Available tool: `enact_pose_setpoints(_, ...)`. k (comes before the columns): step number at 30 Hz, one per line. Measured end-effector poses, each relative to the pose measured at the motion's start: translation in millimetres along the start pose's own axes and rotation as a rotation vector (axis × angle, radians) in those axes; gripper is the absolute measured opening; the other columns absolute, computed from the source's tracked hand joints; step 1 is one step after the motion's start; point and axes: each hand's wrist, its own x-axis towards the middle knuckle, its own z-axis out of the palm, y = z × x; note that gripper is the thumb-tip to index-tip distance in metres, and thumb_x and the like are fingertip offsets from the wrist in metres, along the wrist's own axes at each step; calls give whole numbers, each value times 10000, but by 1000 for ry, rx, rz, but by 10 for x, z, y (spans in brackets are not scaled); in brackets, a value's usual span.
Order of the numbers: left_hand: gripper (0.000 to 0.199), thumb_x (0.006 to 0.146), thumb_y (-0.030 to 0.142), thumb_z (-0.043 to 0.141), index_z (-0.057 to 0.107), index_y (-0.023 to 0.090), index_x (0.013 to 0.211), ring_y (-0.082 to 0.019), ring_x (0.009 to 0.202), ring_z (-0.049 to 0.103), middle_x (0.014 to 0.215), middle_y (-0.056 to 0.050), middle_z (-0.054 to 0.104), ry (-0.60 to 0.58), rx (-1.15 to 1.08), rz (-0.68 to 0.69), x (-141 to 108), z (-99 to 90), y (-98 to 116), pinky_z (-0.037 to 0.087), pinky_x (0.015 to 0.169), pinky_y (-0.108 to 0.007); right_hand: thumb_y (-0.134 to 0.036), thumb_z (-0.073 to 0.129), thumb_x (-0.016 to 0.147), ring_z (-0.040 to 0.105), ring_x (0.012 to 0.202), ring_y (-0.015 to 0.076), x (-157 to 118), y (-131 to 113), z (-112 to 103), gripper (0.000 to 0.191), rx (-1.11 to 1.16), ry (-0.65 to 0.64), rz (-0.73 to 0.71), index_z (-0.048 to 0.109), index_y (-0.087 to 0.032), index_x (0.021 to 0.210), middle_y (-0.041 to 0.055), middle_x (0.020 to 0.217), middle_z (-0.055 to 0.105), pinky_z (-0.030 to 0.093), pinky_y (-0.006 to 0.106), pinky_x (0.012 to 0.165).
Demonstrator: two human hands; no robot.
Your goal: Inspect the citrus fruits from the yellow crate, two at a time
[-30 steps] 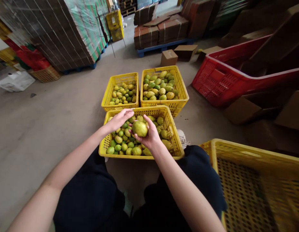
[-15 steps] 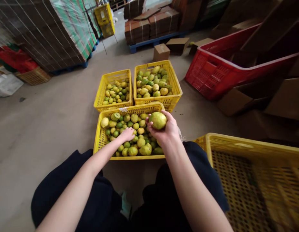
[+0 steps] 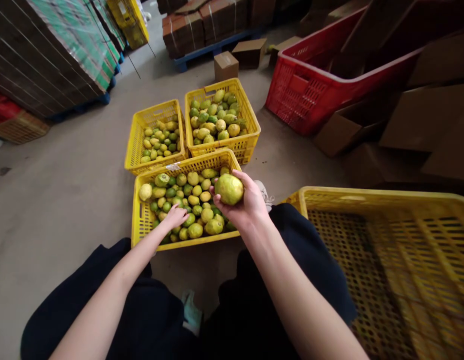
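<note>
Fruit (image 3: 229, 189) sits in the curled fingers of the right hand (image 3: 250, 206) above the front crate (image 3: 186, 243), where plenty more remains; the left hand (image 3: 176, 216) dips among it, its grip unclear

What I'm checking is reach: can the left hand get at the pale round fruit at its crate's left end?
Probably yes: the pale round fruit lies uncovered near the left hand.

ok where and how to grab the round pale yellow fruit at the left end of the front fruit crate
Probably by the upper sides of the pale fruit, from above with the left hand: its round top is uncovered, while the crate's left wall seems close.
</note>
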Motion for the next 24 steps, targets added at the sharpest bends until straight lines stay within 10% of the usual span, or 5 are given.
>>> enact_pose_setpoints(13, 329, 852, 197, 383, 510, 155, 1152, -254, 1060, 474, 1175, -137, 529, 50, 215, -26, 272, -113, 300, 360, 892, -390, -288, 522, 758, 574, 582, 144, -73, -75, -50, 112, 20, -12, -48, 526, -177, 776, 12, 612, 554, 444, 192, 407)
enact_pose_setpoints(24, 320, 829, 94, 393, 571, 201, 1072, -261, 1126, 426, 1197, -117, 525, -39, 213, 29, 712, 24, 293, 313, 939, -433, -274, 552, 741, 595, 592, 156, -57, -136, -86, 95, 40, 46, -91, 513, -193, 773, -8, 610, 544, 456, 213, 416)
